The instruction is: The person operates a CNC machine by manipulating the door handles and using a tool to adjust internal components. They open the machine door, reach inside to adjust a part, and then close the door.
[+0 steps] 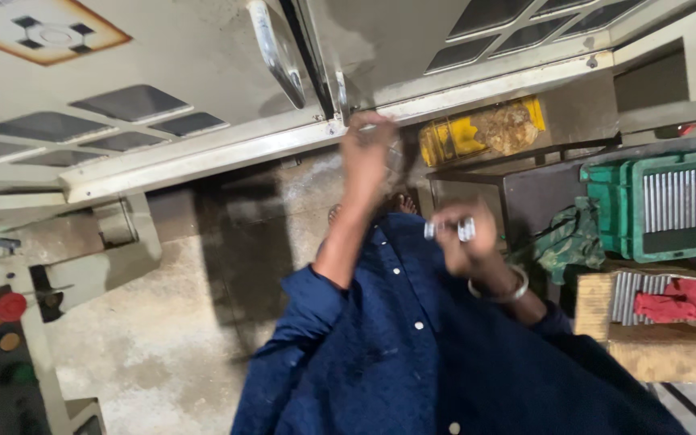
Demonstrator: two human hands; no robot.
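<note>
Seen from above, a person's right hand [465, 238] pinches small shiny metal pieces [449, 230] over a blue shirt [412, 346]. The blurred left hand [368, 153], grip unclear, reaches toward a grey machine door's lower edge [227, 149].

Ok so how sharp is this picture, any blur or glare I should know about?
Head view: the left hand is smeared by motion blur; the right hand, holding small metal pieces, is softer than the shirt. A bright highlight shines on the machine's metal handle. A dark shadow falls on the floor.

Left hand [368, 153] motion-blurred; small metal pieces [449, 229] in right hand [465, 242] indistinct.
</note>
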